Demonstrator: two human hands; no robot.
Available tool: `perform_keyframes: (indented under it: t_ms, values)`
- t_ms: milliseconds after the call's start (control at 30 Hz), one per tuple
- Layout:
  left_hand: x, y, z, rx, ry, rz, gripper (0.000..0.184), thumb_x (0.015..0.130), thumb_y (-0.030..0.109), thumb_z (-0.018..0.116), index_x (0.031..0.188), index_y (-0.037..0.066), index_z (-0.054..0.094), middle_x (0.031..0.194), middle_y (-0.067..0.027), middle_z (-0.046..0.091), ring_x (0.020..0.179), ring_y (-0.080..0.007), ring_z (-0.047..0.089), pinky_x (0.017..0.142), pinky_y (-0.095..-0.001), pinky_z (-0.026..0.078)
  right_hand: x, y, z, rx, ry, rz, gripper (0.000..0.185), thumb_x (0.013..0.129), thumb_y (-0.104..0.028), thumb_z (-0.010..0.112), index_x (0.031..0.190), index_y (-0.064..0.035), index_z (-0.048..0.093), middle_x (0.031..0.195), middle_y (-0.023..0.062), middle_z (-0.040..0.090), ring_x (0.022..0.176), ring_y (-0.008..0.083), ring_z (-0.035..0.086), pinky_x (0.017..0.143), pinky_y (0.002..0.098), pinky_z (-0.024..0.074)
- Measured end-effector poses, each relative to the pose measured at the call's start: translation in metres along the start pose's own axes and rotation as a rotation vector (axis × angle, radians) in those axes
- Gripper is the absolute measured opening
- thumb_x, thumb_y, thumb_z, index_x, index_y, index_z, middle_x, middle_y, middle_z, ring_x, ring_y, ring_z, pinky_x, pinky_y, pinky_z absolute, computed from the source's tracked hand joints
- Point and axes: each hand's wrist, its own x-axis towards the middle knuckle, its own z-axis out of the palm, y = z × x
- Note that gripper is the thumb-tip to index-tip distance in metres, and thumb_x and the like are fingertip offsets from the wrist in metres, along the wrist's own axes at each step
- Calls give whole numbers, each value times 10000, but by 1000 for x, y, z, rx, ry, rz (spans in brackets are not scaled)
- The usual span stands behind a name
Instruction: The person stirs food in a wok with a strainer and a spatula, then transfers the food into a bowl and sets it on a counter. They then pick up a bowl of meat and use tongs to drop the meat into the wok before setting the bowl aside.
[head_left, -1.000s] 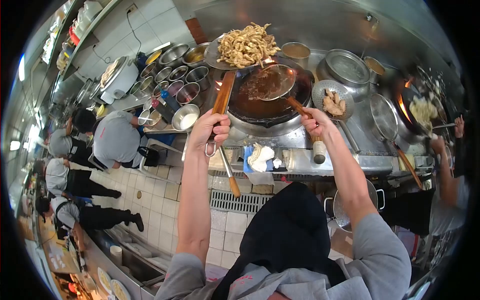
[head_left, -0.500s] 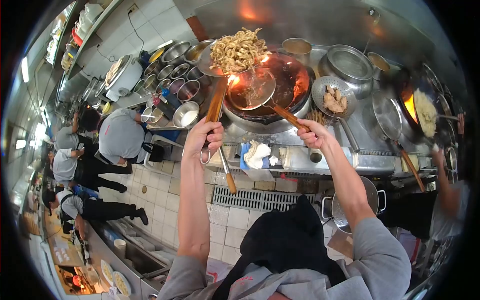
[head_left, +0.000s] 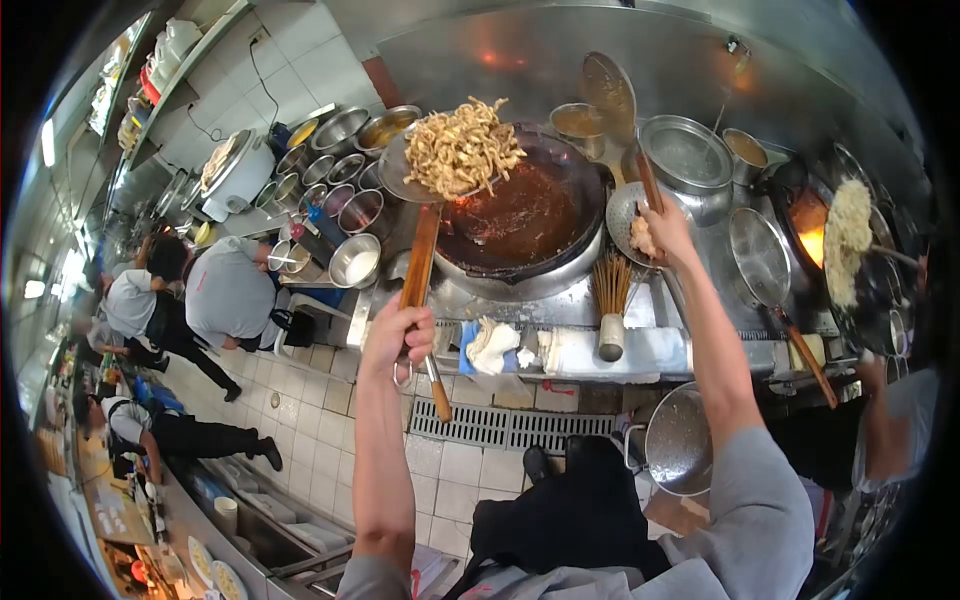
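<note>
1. A big heap of golden fried strips point(head_left: 462, 145) sits on a round strainer point(head_left: 394, 176), seen over the left edge of the wok point(head_left: 592, 222). I cannot tell if the strainer touches the wok
2. The left grip point(head_left: 396, 338) has its fingers curled tight around the strainer's wooden handle point(head_left: 420, 255). Maybe it stays flat so the strips don't slide off, and near the wok so drips fall in
3. The right grip point(head_left: 667, 228) is wrapped around the handle of a mesh scoop point(head_left: 608, 88), which points up by the back wall, perhaps to keep it off the wok
4. The wok has dark red-brown liquid point(head_left: 545, 205) in it, which looks like oil
5. Just right of it, a spoon with holes point(head_left: 621, 205) has pale brown lumps point(head_left: 643, 238) inside
6. Behind the wok, a pot point(head_left: 590, 149) has brown liquid in it
7. To the left, a bowl point(head_left: 362, 281) has white stuff in it
8. In front, a stick brush point(head_left: 611, 290) and a white cloth point(head_left: 492, 345) are on the worktop point(head_left: 560, 306), likely for easy reach
</note>
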Motion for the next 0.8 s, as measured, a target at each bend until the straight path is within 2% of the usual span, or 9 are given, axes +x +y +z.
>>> perform_keyframes:
  t_ms: [100, 200, 300, 400, 500, 533, 633, 800]
  values:
    - [3, -12, 1, -24, 7, -18, 319, 856, -1, 523, 1158, 81, 462, 684, -20, 422, 445, -37, 361, 323, -176, 274, 120, 82, -3, -483, 257, -414, 383, 855, -197, 605, 1192, -25, 548, 802, 121, 627, 704, 226, 628, 602, 366, 489]
    - [4, -19, -1, -43, 13, -26, 311, 859, -11, 508, 1155, 67, 454, 680, -24, 420, 452, -39, 361, 318, -183, 273, 89, 36, -21, -450, 183, -164, 372, 858, -162, 590, 1190, -1, 544, 1010, 131, 661, 996, 255, 602, 915, 363, 431]
    - [4, -21, -2, -14, -9, -4, 305, 864, -19, 494, 1157, 52, 448, 681, -27, 420, 456, -40, 363, 317, -181, 274, 33, 38, -22, -138, 190, -425, 324, 884, -169, 569, 1190, -59, 564, 746, 87, 593, 653, 178, 593, 582, 338, 481]
    - [0, -22, 1, -39, -12, -8, 306, 867, -27, 484, 1162, 43, 445, 678, -30, 419, 454, -39, 361, 317, -175, 272, -30, -10, -22, 215, -119, 80, 287, 903, -178, 549, 1179, -101, 559, 641, 29, 507, 457, 98, 460, 371, 273, 361]
    - [-4, -19, 6, -46, -16, -13, 308, 867, -23, 489, 1164, 44, 448, 675, -28, 418, 454, -38, 360, 318, -174, 271, -19, -7, -10, 103, -224, 108, 242, 915, -214, 544, 1141, -126, 544, 587, -16, 425, 376, 47, 330, 294, 221, 206]
    - [-5, -19, 7, -49, -12, -13, 308, 867, -22, 492, 1164, 45, 450, 674, -27, 417, 455, -38, 360, 318, -174, 271, -12, 0, -7, 78, -271, 117, 174, 924, -225, 534, 1063, -120, 526, 623, 1, 444, 388, 61, 348, 301, 227, 218]
    - [-7, -19, 4, -28, -38, 14, 306, 867, -15, 501, 1163, 48, 456, 675, -23, 415, 456, -36, 360, 320, -172, 271, -17, 10, 1, 139, -359, 270, 149, 933, -236, 522, 1039, -137, 489, 658, 8, 438, 385, 57, 327, 302, 224, 201]
    - [-13, -12, 5, -40, -51, -2, 293, 844, -23, 519, 1105, 60, 415, 670, -31, 426, 457, -53, 378, 328, -196, 294, -45, 25, 14, 473, -607, 599, 114, 955, -219, 498, 1028, -166, 428, 665, -8, 429, 392, 21, 270, 302, 172, 165]
